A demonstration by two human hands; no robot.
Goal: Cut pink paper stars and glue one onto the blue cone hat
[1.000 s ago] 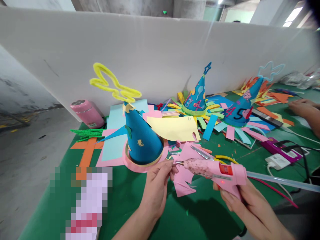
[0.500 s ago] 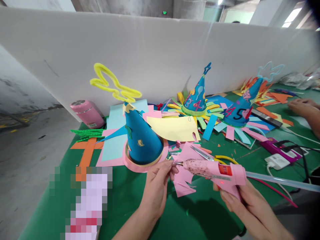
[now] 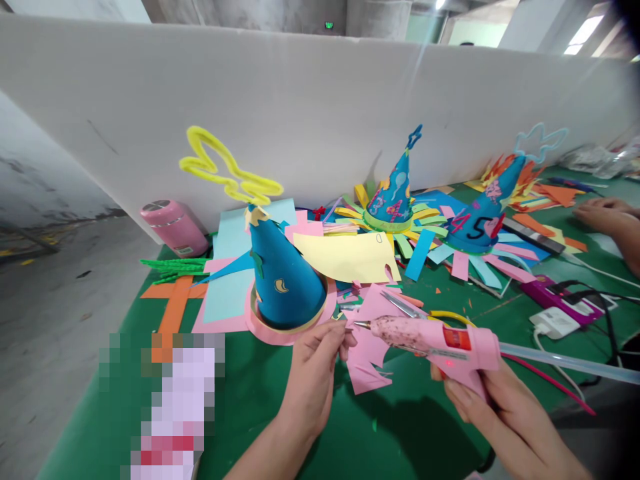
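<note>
My right hand (image 3: pixel 493 407) grips a pink hot glue gun (image 3: pixel 440 347) with a clear glue stick out its back; the nozzle points left. My left hand (image 3: pixel 315 370) is closed in a pinch on something small I cannot make out, just left of the nozzle tip. A blue paper cone hat (image 3: pixel 283 277) with a yellow pipe-cleaner star (image 3: pixel 225 170) stands on a pink paper ring just beyond my left hand. Cut pink paper (image 3: pixel 367 347) lies under the gun.
Two more decorated blue cone hats (image 3: pixel 395 193) (image 3: pixel 483 213) stand further back among coloured paper strips. Scissors (image 3: pixel 405 307), a pink flask (image 3: pixel 175 227), a yellow sheet (image 3: pixel 347 257) and a power strip with cables (image 3: pixel 557 320) lie on the green table. Another person's hands (image 3: pixel 607 217) rest at the right. A white partition runs behind.
The glue gun has shifted slightly right, its nozzle drawing a little away from my left hand's pinch. The left hand has stayed put.
</note>
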